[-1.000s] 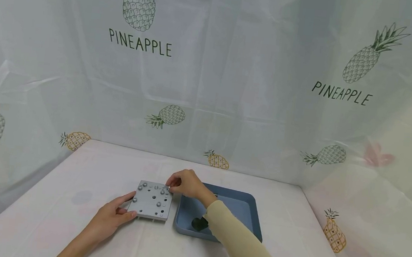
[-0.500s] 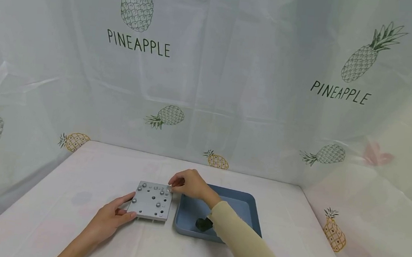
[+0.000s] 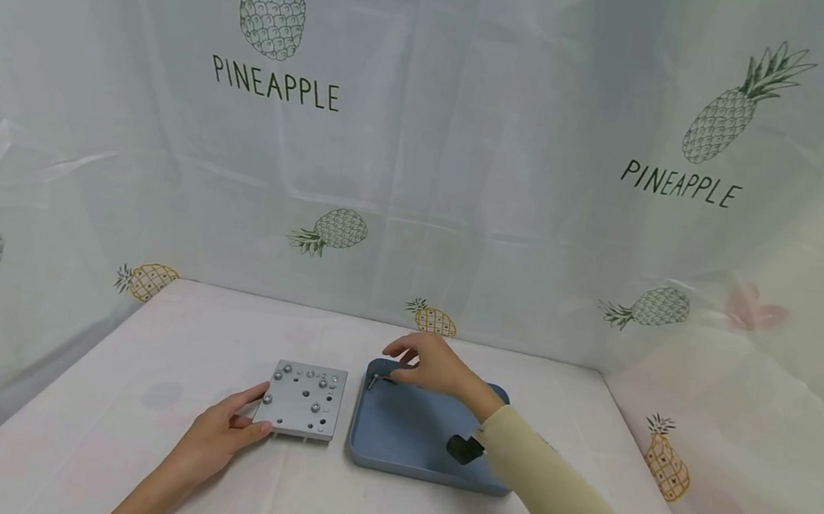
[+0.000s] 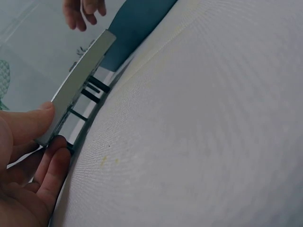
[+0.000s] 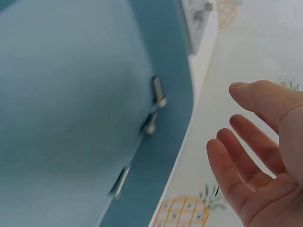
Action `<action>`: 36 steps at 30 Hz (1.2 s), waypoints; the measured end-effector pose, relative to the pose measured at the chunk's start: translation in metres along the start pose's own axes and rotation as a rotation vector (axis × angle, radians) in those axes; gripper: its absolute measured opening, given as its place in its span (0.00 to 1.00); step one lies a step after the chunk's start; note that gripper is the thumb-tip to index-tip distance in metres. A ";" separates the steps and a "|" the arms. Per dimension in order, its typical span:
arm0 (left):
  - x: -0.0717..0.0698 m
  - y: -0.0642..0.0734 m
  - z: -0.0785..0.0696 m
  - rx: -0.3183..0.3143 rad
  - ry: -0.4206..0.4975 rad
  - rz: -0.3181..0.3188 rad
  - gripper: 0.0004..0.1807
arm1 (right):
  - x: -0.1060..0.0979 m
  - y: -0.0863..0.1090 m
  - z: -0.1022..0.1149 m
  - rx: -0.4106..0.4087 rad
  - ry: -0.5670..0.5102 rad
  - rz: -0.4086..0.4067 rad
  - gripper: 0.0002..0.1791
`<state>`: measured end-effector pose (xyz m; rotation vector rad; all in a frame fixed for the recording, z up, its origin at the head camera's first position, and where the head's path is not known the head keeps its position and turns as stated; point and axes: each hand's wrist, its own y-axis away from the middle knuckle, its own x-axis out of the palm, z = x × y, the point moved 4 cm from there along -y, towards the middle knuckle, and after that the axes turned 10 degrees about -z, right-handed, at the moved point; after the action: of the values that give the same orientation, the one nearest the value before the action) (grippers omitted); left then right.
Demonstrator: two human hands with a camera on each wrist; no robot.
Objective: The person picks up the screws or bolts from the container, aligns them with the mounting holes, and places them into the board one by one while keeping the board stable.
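Observation:
My left hand [image 3: 215,437] grips the near left corner of a square silver metal plate [image 3: 290,413], thumb on top. Several bolts stand in the plate's holes, and other holes show as dark dots. In the left wrist view, bolt shanks [image 4: 90,96] stick out below the plate [image 4: 78,82], which sits raised off the cloth. My right hand [image 3: 438,366] hovers over the far left part of a blue tray [image 3: 401,436], fingers loosely bent and holding nothing. Three bolts lie along the tray's wall in the right wrist view: one bolt [image 5: 158,91], a second bolt [image 5: 150,125] and a third bolt [image 5: 121,182].
The tray stands just right of the plate, with a narrow gap between them. A black device [image 3: 465,448] sits at my right wrist, above the tray. A white cloth [image 3: 311,498] covers the table, and a pineapple-print curtain [image 3: 507,217] hangs behind and at the sides.
My right hand has left the plate's far right corner and moved right, over the tray, its fingers now apart. A bolt remains at that corner. My left hand and the plate stay put.

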<state>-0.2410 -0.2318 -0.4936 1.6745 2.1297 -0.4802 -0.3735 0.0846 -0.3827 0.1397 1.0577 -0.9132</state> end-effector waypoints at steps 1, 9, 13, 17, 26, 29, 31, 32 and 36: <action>0.000 0.000 0.000 0.000 0.000 0.001 0.43 | -0.002 0.004 -0.004 -0.005 0.016 0.002 0.20; -0.001 0.001 0.000 -0.013 -0.004 0.003 0.44 | -0.012 0.033 -0.036 0.058 0.134 0.028 0.23; -0.002 0.001 0.001 -0.014 -0.016 0.002 0.45 | -0.013 0.043 -0.047 0.104 0.161 0.046 0.24; -0.002 0.001 0.003 -0.011 -0.034 -0.001 0.45 | -0.010 0.047 -0.053 0.142 0.168 0.070 0.25; -0.001 0.000 0.001 0.005 -0.014 0.002 0.45 | -0.001 0.052 -0.060 0.201 0.237 0.083 0.25; -0.001 0.000 0.000 0.011 -0.019 0.001 0.44 | 0.001 0.053 -0.060 0.216 0.252 0.086 0.25; 0.000 0.000 -0.001 0.017 -0.020 0.001 0.44 | 0.002 0.054 -0.060 0.230 0.251 0.087 0.25; 0.000 0.000 -0.001 0.017 -0.017 0.003 0.44 | 0.002 0.054 -0.060 0.236 0.251 0.087 0.24; 0.000 0.000 -0.001 0.015 -0.009 0.004 0.44 | 0.003 0.055 -0.060 0.241 0.252 0.082 0.21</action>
<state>-0.2407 -0.2312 -0.4925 1.6816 2.1204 -0.5033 -0.3757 0.1483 -0.4333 0.5066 1.1614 -0.9629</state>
